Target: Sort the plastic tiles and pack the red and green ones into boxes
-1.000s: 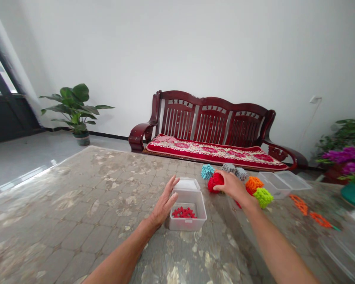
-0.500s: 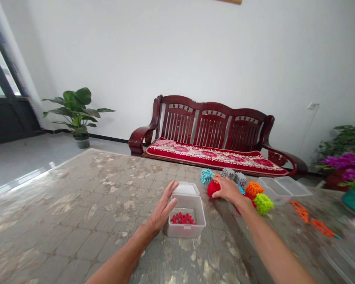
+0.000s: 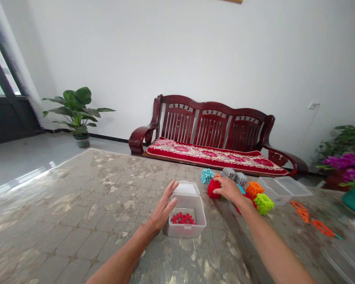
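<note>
My left hand (image 3: 163,208) lies open with fingers straight against the left wall of a small clear plastic box (image 3: 187,230) on the table. Several red snowflake pieces (image 3: 182,217) lie in the box, and its hinged lid (image 3: 186,188) stands open behind. My right hand (image 3: 230,188) reaches farther back and its fingers curl over a red ball of joined pieces (image 3: 212,188). Around that hand sit more such balls: teal (image 3: 206,175), grey (image 3: 234,174), orange (image 3: 254,189) and green (image 3: 263,203).
A patterned table (image 3: 91,205) fills the foreground. Clear plastic containers (image 3: 282,189) and flat orange pieces (image 3: 309,217) lie at the right. Beyond stand a red wooden bench (image 3: 213,138), a potted plant (image 3: 77,112) at the left and purple flowers (image 3: 350,163) at the right.
My right hand has shifted slightly over the red ball, which sits a little lower on the table. My left hand stays beside the box.
</note>
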`<action>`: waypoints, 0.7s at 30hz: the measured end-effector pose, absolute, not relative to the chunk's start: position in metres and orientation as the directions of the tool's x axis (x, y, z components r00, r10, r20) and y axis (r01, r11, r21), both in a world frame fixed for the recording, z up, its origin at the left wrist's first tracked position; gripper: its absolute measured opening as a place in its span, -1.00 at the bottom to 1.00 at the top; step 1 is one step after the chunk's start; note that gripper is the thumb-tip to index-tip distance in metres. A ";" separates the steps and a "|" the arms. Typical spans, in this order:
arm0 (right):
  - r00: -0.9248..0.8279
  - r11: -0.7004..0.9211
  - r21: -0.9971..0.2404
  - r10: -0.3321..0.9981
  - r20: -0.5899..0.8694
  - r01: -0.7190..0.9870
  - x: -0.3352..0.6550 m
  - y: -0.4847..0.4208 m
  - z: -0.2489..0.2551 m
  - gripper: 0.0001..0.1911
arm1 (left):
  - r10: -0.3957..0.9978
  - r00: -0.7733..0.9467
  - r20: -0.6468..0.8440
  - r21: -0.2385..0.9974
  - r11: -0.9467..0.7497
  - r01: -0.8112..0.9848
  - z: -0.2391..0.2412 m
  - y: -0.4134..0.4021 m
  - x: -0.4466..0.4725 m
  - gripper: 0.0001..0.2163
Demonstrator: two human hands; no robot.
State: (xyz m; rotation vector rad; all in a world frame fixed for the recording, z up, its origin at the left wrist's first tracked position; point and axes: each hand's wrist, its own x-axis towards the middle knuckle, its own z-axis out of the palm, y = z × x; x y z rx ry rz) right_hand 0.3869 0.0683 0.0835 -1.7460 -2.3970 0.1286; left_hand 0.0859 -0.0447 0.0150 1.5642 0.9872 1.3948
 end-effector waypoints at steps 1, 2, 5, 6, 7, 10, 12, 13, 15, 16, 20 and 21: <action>-0.295 0.307 -0.180 0.951 0.091 0.934 0.387 0.068 0.085 -0.42 | 0.925 0.086 0.370 0.926 -0.374 0.041 0.015 -0.045 0.086 -0.37; -0.292 0.306 -0.190 0.951 0.097 0.933 0.387 0.067 0.087 -0.42 | 0.925 0.085 0.370 0.926 -0.374 0.040 0.015 -0.045 0.086 -0.37; -0.293 0.325 -0.271 0.944 0.152 0.906 0.381 0.059 0.097 -0.43 | 0.923 0.097 0.372 0.925 -0.377 0.040 0.014 -0.044 0.085 -0.37; -0.304 0.344 -0.328 0.938 0.169 0.880 0.376 0.053 0.101 -0.44 | 0.922 0.100 0.373 0.924 -0.379 0.044 0.013 -0.044 0.085 -0.37; -0.325 0.370 -0.392 0.929 0.179 0.842 0.370 0.046 0.106 -0.46 | 0.921 0.102 0.376 0.923 -0.382 0.049 0.012 -0.043 0.085 -0.37; -0.454 0.472 -0.529 0.874 0.173 0.706 0.345 0.018 0.122 -0.49 | 0.916 0.101 0.389 0.917 -0.395 0.051 0.010 -0.043 0.086 -0.37; -0.534 0.542 -0.518 0.826 0.181 0.662 0.326 0.000 0.129 -0.50 | 0.912 0.101 0.397 0.915 -0.402 0.038 0.009 -0.044 0.087 -0.37; -0.567 0.571 -0.500 0.804 0.182 0.650 0.317 -0.009 0.130 -0.50 | 0.911 0.100 0.400 0.914 -0.405 0.032 0.009 -0.044 0.087 -0.37; -0.629 0.629 -0.452 0.757 0.174 0.632 0.300 -0.021 0.130 -0.53 | 0.907 0.097 0.409 0.910 -0.413 0.025 0.009 -0.045 0.088 -0.37; -0.656 0.654 -0.431 0.736 0.168 0.622 0.292 -0.026 0.128 -0.54 | 0.906 0.096 0.413 0.909 -0.417 0.024 0.009 -0.045 0.088 -0.37; -0.711 0.710 -0.396 0.681 0.175 0.583 0.276 -0.032 0.116 -0.54 | 0.908 0.089 0.410 0.911 -0.413 0.018 0.011 -0.045 0.088 -0.36; -0.706 0.713 -0.395 0.681 0.193 0.579 0.277 -0.032 0.114 -0.55 | 0.908 0.088 0.409 0.911 -0.412 0.018 0.011 -0.045 0.088 -0.35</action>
